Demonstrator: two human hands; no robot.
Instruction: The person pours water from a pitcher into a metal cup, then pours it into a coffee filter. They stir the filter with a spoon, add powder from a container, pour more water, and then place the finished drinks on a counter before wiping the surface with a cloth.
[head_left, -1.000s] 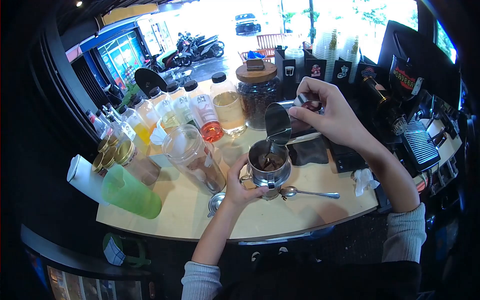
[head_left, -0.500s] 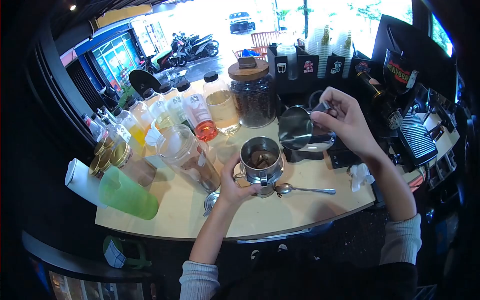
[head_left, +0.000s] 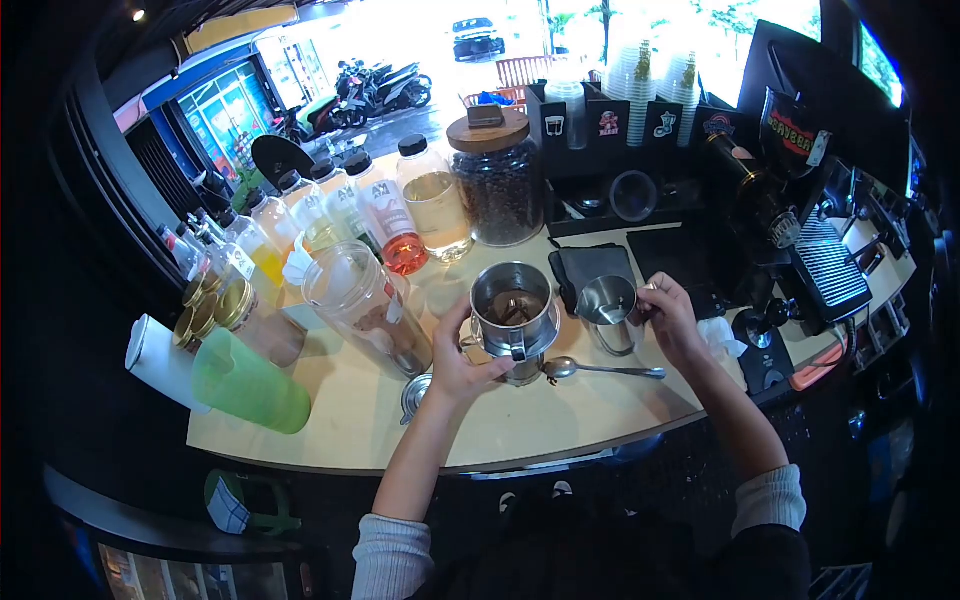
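My left hand (head_left: 460, 368) is wrapped round a metal drip coffee filter (head_left: 498, 341), thumb at its front handle. Dark liquid lies inside, and the filter sits over a glass (head_left: 524, 374) mostly hidden below it. To the right, the fingers of my right hand (head_left: 672, 318) grip the handle of a small steel pitcher (head_left: 608, 298), which is upright near the table top. A metal spoon (head_left: 615, 371) lies in front of the pitcher, dark grounds by its bowl. Left of my left wrist is a round metal filter lid (head_left: 415, 397).
A tall clear jar (head_left: 350, 290) and a green pitcher (head_left: 250, 385) stand at left. Behind are several syrup bottles (head_left: 388, 215) and a large coffee-bean jar (head_left: 498, 190). A folded black cloth (head_left: 590, 265), crumpled tissue (head_left: 720, 338) and coffee machine (head_left: 835, 270) are at right.
My right hand has brought the pitcher down and turned it from tilted to upright, just right of the filter. My left hand stays round the filter. The view has shifted slightly.
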